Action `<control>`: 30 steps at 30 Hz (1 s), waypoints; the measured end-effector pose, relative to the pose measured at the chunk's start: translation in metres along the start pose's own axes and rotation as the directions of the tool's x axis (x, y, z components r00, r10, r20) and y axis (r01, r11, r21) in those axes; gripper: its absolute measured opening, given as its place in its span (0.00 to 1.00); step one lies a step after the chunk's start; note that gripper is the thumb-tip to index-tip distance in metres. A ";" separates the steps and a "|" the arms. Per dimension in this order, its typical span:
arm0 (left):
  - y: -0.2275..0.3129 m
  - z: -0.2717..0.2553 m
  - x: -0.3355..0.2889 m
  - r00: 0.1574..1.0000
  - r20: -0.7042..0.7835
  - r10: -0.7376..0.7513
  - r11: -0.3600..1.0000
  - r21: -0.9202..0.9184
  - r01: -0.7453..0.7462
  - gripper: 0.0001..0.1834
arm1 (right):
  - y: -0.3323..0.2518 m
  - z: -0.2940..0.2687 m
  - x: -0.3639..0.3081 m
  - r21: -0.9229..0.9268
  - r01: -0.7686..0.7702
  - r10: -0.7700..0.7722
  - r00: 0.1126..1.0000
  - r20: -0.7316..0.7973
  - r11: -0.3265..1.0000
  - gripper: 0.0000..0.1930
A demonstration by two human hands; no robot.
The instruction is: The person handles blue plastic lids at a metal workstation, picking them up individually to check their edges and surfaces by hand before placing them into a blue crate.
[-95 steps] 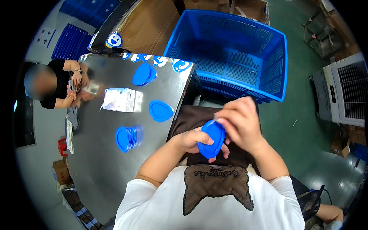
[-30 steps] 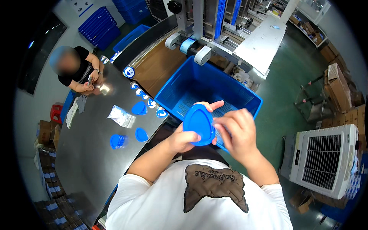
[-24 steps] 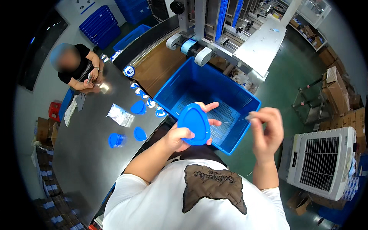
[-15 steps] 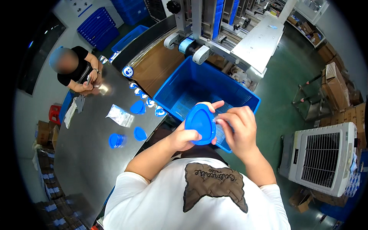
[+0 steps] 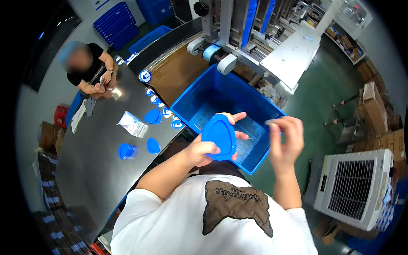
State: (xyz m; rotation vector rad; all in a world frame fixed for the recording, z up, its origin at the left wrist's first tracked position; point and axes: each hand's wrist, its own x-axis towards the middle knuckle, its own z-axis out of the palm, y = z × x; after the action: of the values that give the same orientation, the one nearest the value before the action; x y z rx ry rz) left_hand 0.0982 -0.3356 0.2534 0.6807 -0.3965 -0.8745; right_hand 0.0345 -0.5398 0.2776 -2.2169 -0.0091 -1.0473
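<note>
My left hand grips a rounded-triangular blue plastic lid by its edge, thumb on the near face and several fingers sticking out beyond it. The lid is tilted up in front of my chest, over the near side of a blue crate. Off to the right of the lid, my right hand is raised above the crate's right rim. Its thumb and fingertips are pinched together on a small pale bit, too small and blurred to name.
On the metal table at left lie a stack of blue lids, a single blue lid, more blue lids and a white pouch. Another person sits across it. A machine stands behind the crate; an air cooler stands right.
My right hand has pulled away from the lid's edge, out to the right. My left hand keeps hold of the lid, almost in the same place.
</note>
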 end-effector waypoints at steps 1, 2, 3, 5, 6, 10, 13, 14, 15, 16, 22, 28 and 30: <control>0.001 -0.002 -0.001 1.000 -0.004 0.011 1.000 -0.020 -0.011 0.38 | 0.001 -0.006 0.000 0.137 -0.097 0.097 0.995 0.004 0.986 0.05; 0.001 -0.003 0.002 1.000 -0.015 0.024 0.999 -0.038 -0.025 0.39 | 0.001 -0.004 0.002 0.158 0.017 -0.031 0.996 0.086 0.987 0.06; 0.001 -0.001 0.004 0.999 -0.012 0.030 0.999 -0.037 -0.030 0.39 | -0.003 -0.002 0.001 0.178 0.117 -0.146 0.977 0.158 0.977 0.07; 0.002 0.006 0.007 0.999 -0.005 0.040 0.999 -0.036 -0.040 0.39 | -0.015 0.009 -0.002 0.259 0.156 -0.222 0.942 0.250 0.953 0.08; 0.003 0.008 0.006 0.998 -0.048 0.050 0.997 -0.056 -0.053 0.37 | -0.015 0.015 -0.003 0.197 0.187 -0.236 0.935 0.264 0.962 0.08; 0.002 0.001 0.003 0.993 -0.092 0.069 0.997 -0.033 -0.072 0.38 | 0.003 0.011 -0.002 0.148 0.061 -0.082 0.986 0.143 0.987 0.07; 0.002 -0.002 0.000 0.988 -0.128 0.084 0.996 -0.008 -0.086 0.38 | -0.004 0.009 -0.004 0.201 0.185 -0.229 0.948 0.222 0.962 0.08; 0.000 0.000 0.001 0.988 -0.130 0.082 0.997 -0.003 -0.083 0.38 | -0.009 0.017 -0.008 0.189 0.224 -0.270 0.925 0.267 0.956 0.09; 0.000 0.002 0.002 0.988 -0.128 0.086 0.996 0.006 -0.086 0.37 | -0.010 0.025 -0.010 0.180 0.270 -0.315 0.898 0.308 0.946 0.09; -0.002 -0.002 0.002 0.985 -0.136 0.109 0.993 0.061 -0.102 0.37 | -0.004 0.026 -0.008 0.156 0.283 -0.319 0.893 0.316 0.946 0.10; -0.003 -0.014 -0.006 0.969 -0.230 0.085 0.993 0.094 -0.065 0.38 | 0.004 0.007 -0.014 0.277 0.018 -0.078 0.975 0.208 0.961 0.07; -0.006 -0.010 -0.004 0.981 -0.193 -0.029 0.999 0.023 0.035 0.38 | 0.002 0.036 -0.035 0.245 0.009 -0.076 0.962 0.264 0.969 0.07; -0.005 -0.010 -0.004 0.978 -0.197 -0.067 0.998 -0.001 0.068 0.37 | 0.008 0.027 -0.040 0.245 -0.052 -0.001 0.977 0.213 0.968 0.07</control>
State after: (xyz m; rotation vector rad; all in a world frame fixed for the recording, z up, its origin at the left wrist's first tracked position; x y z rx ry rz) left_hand 0.0992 -0.3311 0.2422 0.7820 -0.1993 -0.8610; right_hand 0.0286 -0.5199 0.2333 -2.0801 -0.1958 -0.7468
